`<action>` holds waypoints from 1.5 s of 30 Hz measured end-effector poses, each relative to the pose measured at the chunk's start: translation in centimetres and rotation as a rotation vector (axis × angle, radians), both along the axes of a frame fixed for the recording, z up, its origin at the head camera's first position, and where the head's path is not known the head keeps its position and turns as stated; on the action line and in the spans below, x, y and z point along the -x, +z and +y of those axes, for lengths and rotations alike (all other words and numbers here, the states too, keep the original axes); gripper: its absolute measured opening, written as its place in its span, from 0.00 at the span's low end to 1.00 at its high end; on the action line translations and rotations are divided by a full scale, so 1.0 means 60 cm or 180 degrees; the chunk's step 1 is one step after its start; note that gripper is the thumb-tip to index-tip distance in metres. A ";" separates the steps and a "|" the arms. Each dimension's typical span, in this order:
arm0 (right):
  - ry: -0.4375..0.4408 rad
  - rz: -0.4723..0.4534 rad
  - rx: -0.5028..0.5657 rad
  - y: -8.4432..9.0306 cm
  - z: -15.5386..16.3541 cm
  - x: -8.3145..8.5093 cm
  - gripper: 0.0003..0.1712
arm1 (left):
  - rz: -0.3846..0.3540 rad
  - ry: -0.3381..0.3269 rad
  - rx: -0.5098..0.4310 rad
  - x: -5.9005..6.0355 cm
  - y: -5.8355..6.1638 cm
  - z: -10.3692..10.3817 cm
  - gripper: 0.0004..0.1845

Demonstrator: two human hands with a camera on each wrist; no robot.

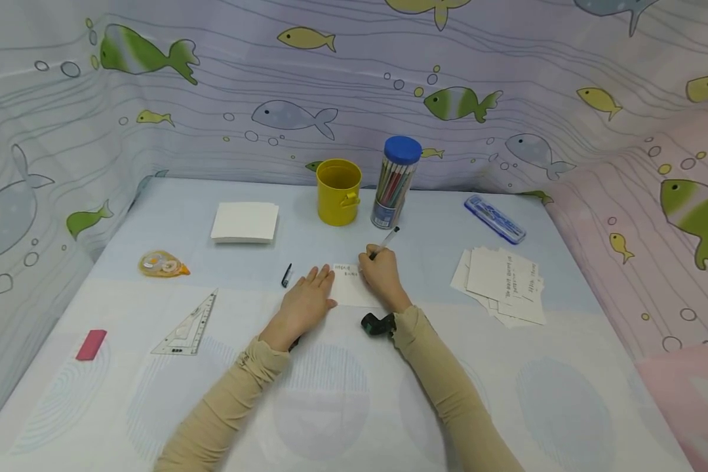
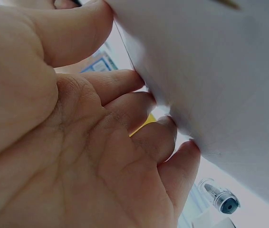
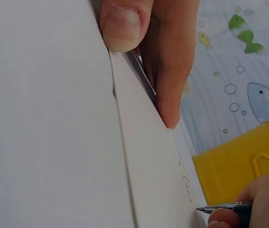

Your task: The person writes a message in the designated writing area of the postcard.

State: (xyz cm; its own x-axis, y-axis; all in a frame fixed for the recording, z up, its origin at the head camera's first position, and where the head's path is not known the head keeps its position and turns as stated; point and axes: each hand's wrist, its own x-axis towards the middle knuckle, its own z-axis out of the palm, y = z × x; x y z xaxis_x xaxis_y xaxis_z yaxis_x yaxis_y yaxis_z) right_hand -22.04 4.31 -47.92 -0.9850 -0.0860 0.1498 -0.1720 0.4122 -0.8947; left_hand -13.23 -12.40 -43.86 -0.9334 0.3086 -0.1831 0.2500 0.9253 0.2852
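A small white card lies flat on the table just in front of the person, a few lines of writing near its top edge; the left hand rests flat on its left edge, fingers straight and holding nothing; the right hand has its fingers curled round a pen, whose tip sits just above the card's right side.

Behind the card stands a yellow cup, its inside hidden from view; just beside it, a clear tube with a blue lid holds coloured pencils; a blue case lies further right.

A loose heap of written cards lies to the right; a stack of blank cards to the left; a pen cap beside the left hand; a correction tape, set square and pink eraser well apart at far left.
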 end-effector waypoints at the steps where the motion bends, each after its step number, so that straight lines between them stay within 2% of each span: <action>1: 0.0004 -0.0002 -0.0022 0.000 0.000 0.001 0.20 | 0.0007 -0.0003 -0.0003 0.000 0.001 0.000 0.34; 11: 0.0086 0.0030 -0.0061 -0.004 0.000 0.003 0.21 | 0.0010 0.0012 -0.0011 -0.001 0.003 0.000 0.34; 18: 0.0127 -0.0023 0.0104 -0.005 0.001 0.002 0.22 | -0.0016 0.0003 -0.0004 0.000 0.002 0.002 0.34; 27: 0.0174 -0.0012 -0.0030 -0.004 0.001 0.002 0.22 | 0.0020 -0.0017 0.0040 0.001 0.004 0.001 0.34; 35: 0.0157 -0.0073 0.0059 -0.006 0.001 0.001 0.22 | -0.0009 -0.0010 0.0023 -0.002 0.005 0.001 0.34; 45: 0.0047 -0.0121 -0.0050 -0.002 0.000 0.001 0.22 | -0.0030 -0.0002 -0.0003 0.000 0.003 0.000 0.34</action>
